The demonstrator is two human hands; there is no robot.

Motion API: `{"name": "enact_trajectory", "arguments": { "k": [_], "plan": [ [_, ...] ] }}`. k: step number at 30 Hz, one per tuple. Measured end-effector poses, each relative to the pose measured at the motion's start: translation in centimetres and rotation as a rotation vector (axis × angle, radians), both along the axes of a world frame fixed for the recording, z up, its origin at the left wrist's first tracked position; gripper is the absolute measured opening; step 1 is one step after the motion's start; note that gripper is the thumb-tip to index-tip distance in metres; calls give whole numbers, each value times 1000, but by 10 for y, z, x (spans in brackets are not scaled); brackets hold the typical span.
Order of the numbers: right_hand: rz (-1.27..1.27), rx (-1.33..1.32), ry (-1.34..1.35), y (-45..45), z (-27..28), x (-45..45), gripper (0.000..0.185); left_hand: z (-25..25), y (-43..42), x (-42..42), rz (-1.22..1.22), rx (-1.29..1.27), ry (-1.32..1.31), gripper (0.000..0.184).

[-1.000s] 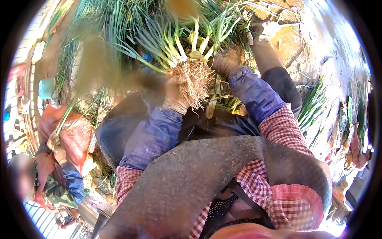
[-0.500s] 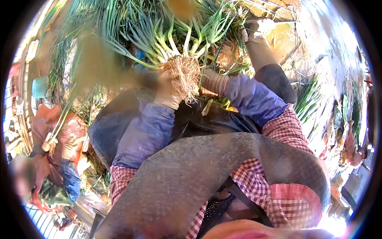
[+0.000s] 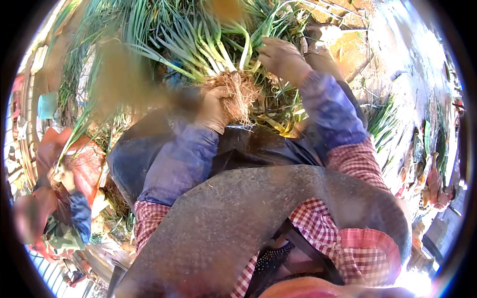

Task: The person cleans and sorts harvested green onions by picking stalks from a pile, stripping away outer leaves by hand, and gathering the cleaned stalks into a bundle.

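A bunch of green onions with white stems and a tangled mass of pale roots [image 3: 238,94] hangs over my lap. My left hand [image 3: 213,110], gloved, is closed around the root end from the left. My right hand [image 3: 283,59], also gloved, is raised at the right of the stems, its fingers bent beside the green leaves [image 3: 271,30]. Whether the fingertips pinch a leaf or stem is too small to make out. The leaves of the bunch fan upward and to the left.
A large heap of long green leaves [image 3: 144,20] lies ahead. More greens [image 3: 385,121] lie at the right. At the left, a co-worker [image 3: 64,198] holds onion stalks near a teal cup [image 3: 47,105]. A black sheet [image 3: 248,146] covers my lap.
My right hand has moved from beside the roots up and right to the leaves. My left hand still grips the bunch. The co-worker's hand has moved left.
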State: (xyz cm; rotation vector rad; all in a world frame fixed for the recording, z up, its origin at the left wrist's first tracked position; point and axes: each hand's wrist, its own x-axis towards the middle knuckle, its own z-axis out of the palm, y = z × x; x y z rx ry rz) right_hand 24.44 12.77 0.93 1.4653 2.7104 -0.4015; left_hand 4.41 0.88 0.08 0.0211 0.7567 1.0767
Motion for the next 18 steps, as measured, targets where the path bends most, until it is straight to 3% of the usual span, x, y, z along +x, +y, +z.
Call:
{"name": "enact_trajectory", "arguments": {
  "k": [3,7,9,10,12,15,18],
  "plan": [
    [-119,-241,207,34,-36,-30,39,-17,1,2,-17,28,20,40],
    [-62,-293,443,51,-95,-37,32,-33,0,-8,-60,23,56,38],
    [-126,-697,862,45,-55,-34,29,-23,-3,-5,-25,19,67,31],
    [-197,-616,591,34,-23,-40,27,-16,-2,-2,11,25,80,26],
    [-259,-529,318,26,-13,-40,25,-12,-1,-1,28,4,68,25],
    [-207,-296,634,11,-14,-33,22,-20,1,2,61,-31,17,23],
    [-619,-866,1446,-20,11,-37,12,-16,0,4,100,-26,40,24]
  ]
}}
